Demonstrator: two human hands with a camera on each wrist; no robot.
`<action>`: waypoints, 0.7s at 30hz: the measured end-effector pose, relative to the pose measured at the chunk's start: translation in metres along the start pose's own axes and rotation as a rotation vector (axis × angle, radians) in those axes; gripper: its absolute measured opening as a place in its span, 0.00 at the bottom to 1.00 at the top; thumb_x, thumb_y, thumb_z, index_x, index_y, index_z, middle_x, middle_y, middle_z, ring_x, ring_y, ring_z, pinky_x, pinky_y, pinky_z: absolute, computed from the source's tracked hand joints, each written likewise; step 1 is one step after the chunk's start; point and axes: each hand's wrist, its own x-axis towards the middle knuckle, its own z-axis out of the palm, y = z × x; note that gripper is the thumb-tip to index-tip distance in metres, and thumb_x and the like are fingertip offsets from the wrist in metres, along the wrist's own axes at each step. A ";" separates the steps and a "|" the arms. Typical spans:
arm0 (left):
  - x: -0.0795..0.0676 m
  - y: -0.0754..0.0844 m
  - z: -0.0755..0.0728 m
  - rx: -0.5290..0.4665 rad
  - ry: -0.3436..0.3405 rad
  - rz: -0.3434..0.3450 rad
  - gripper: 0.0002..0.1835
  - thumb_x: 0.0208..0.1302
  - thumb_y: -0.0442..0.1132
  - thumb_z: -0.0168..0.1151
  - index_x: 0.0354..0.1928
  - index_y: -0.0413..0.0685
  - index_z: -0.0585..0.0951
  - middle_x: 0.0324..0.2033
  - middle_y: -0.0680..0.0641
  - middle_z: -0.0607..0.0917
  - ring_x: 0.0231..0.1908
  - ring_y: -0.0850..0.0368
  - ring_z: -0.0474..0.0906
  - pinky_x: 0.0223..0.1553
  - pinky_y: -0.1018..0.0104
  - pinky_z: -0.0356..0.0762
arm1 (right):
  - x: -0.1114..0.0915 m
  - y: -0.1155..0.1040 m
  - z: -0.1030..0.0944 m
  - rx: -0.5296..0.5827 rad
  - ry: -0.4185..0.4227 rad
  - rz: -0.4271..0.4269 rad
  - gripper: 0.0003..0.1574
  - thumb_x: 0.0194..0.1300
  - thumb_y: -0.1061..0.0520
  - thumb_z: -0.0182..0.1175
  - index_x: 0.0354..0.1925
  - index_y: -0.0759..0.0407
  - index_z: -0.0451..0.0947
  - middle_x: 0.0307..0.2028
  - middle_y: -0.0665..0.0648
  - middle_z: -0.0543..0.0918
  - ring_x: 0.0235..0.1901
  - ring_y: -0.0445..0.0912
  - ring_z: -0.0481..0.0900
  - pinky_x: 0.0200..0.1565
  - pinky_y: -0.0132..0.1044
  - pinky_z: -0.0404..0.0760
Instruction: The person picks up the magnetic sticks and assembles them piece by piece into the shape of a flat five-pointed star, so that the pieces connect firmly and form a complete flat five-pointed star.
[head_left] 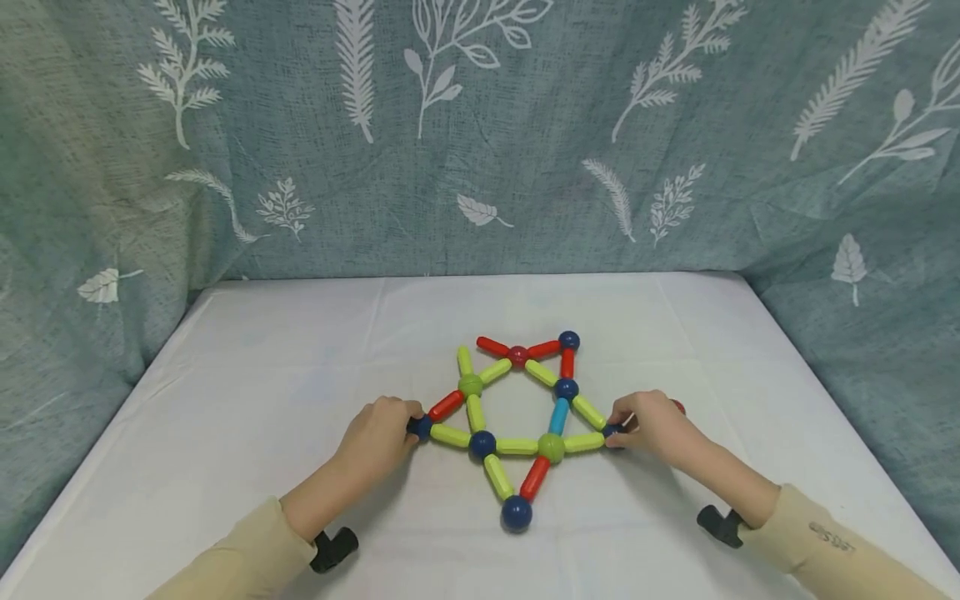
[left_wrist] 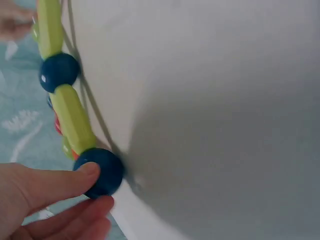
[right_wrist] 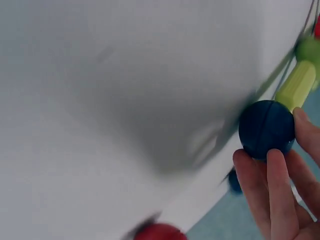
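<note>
A star-like frame of magnetic rods and balls lies on the white tabletop. Its yellow-green rods point(head_left: 517, 447), red rods point(head_left: 535, 479) and one light-blue rod point(head_left: 558, 416) join at dark blue, green and red balls. My left hand point(head_left: 381, 433) pinches the dark blue ball point(left_wrist: 105, 175) at the left corner between thumb and fingers. At the right corner, another dark blue ball point(right_wrist: 265, 129) is held by the thumb and fingertips of my right hand point(head_left: 654, 425). The front corner ends in a dark blue ball point(head_left: 517, 513). At the far left, a red rod point(head_left: 491, 345) and a yellow-green rod point(head_left: 465, 360) have free ends.
A loose red ball point(right_wrist: 160, 233) sits on the table just beyond my right hand, mostly hidden from the head view. The white cloth-covered table point(head_left: 225, 375) spreads around the frame. A blue-green curtain point(head_left: 480, 167) with white leaf prints hangs behind it.
</note>
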 end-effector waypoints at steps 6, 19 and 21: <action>0.026 -0.011 0.001 0.047 0.019 0.070 0.07 0.45 0.23 0.68 0.28 0.38 0.83 0.26 0.44 0.84 0.30 0.52 0.80 0.30 0.63 0.78 | -0.023 -0.009 0.012 0.023 -0.015 -0.029 0.13 0.41 0.59 0.73 0.27 0.59 0.80 0.24 0.47 0.79 0.26 0.39 0.76 0.29 0.28 0.77; 0.059 -0.016 0.000 0.116 -0.057 0.096 0.13 0.50 0.24 0.65 0.39 0.38 0.84 0.36 0.41 0.84 0.40 0.49 0.80 0.40 0.62 0.78 | -0.045 -0.024 0.030 0.168 -0.117 -0.145 0.14 0.42 0.56 0.73 0.26 0.56 0.78 0.23 0.44 0.77 0.24 0.35 0.74 0.27 0.24 0.75; 0.060 -0.016 0.000 0.109 -0.070 0.084 0.13 0.50 0.25 0.65 0.40 0.39 0.83 0.37 0.40 0.84 0.41 0.48 0.79 0.41 0.62 0.77 | -0.046 -0.022 0.030 0.178 -0.121 -0.135 0.14 0.43 0.55 0.73 0.27 0.55 0.78 0.24 0.44 0.77 0.24 0.35 0.75 0.27 0.25 0.76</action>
